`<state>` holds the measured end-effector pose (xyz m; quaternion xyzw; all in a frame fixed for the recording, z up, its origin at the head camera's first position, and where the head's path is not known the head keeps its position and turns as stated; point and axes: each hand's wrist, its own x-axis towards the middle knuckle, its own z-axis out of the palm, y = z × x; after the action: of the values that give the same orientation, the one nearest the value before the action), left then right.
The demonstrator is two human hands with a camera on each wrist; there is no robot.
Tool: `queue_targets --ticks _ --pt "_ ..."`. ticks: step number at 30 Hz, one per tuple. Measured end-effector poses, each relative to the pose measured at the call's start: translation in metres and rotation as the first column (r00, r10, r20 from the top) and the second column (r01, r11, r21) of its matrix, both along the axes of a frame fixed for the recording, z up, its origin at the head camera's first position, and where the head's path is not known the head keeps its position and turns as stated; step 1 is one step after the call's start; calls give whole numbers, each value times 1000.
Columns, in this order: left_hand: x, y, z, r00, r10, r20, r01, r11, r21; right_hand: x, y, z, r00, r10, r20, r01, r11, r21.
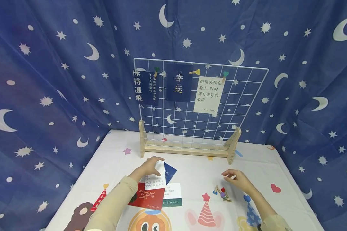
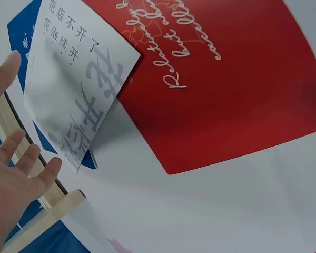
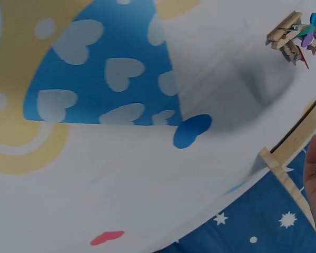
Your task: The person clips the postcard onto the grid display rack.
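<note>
My left hand (image 1: 148, 167) is over the stack of cards on the table, thumb and fingers spread around a white card (image 1: 163, 183) with grey lettering. In the left wrist view, a gap shows between the fingers (image 2: 45, 176) and thumb, and nothing is pinched there. Under the white card lie a dark blue card (image 1: 170, 171), a red card (image 1: 150, 197) and a white-and-green card (image 1: 174, 192). My right hand (image 1: 239, 180), fingers loosely bent and holding nothing visible, hovers above a small pile of wooden clothespins (image 1: 223, 194) with coloured hearts.
A white wire grid (image 1: 234, 106) stands in a wooden base (image 1: 188, 151) at the table's back. Clothespins hold two dark blue cards (image 1: 178, 93) and a cream card (image 1: 209, 99) on it. A starry blue curtain (image 1: 75, 80) hangs behind the printed tablecloth (image 1: 248, 157).
</note>
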<state>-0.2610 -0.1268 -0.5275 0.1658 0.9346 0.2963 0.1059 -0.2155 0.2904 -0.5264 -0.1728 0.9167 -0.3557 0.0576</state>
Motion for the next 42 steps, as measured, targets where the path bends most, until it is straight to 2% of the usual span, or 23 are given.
queue_targets --ticks 4,6,8,10,12,14,18,20,23,25,29,30,31,32,33,34,35,37,39,42 --pt "-2 2 3 1000 -17 -2 17 997 -71 4 4 -4 1000 21 16 -22 999 30" --pt "-3 3 3 998 -65 0 64 991 -121 5 6 -6 999 46 16 -46 998 38" --pt "-4 5 4 990 -142 0 139 971 -194 7 6 -8 998 68 17 -69 997 43" --pt "-5 8 5 973 -229 -5 218 933 -287 8 7 -9 996 86 18 -86 995 43" --pt "-6 11 6 946 -324 -30 287 874 -393 8 7 -9 995 98 18 -98 994 42" --pt "-5 14 7 910 -410 -63 330 808 -488 9 7 -9 996 91 25 -92 995 41" --pt "0 21 7 836 -534 -126 344 689 -639 10 5 -9 995 95 34 -96 995 35" --pt "3 23 6 817 -560 -135 330 648 -686 10 4 -9 994 105 37 -107 994 34" --pt "6 26 7 817 -564 -121 309 605 -734 10 3 -11 993 112 38 -113 993 29" --pt "6 27 7 826 -555 -102 304 588 -749 11 3 -11 992 117 39 -118 992 34" --pt "5 25 8 836 -546 -59 289 530 -797 11 3 -12 993 114 43 -116 992 54" --pt "4 23 8 844 -534 -50 285 526 -802 11 3 -12 992 118 44 -121 991 62" --pt "3 22 8 854 -518 -46 279 531 -800 11 2 -12 992 120 45 -123 990 69" --pt "2 20 8 865 -500 -41 273 539 -797 11 2 -12 992 121 48 -124 990 74" --pt "2 18 7 878 -478 -38 268 555 -787 11 2 -12 991 124 50 -127 989 78" --pt "1 15 6 893 -449 -35 262 581 -771 10 2 -13 991 125 55 -129 988 82" --pt "1 13 5 907 -420 -33 259 617 -743 10 2 -13 990 127 60 -131 988 82" --pt "0 8 5 926 -375 -31 251 678 -691 9 2 -15 989 131 67 -136 987 85" --pt "-2 3 5 943 -331 -18 244 729 -640 10 2 -15 988 135 69 -140 986 87" --pt "-5 -5 2 962 -272 -4 218 779 -588 10 2 -16 990 121 74 -128 987 98"
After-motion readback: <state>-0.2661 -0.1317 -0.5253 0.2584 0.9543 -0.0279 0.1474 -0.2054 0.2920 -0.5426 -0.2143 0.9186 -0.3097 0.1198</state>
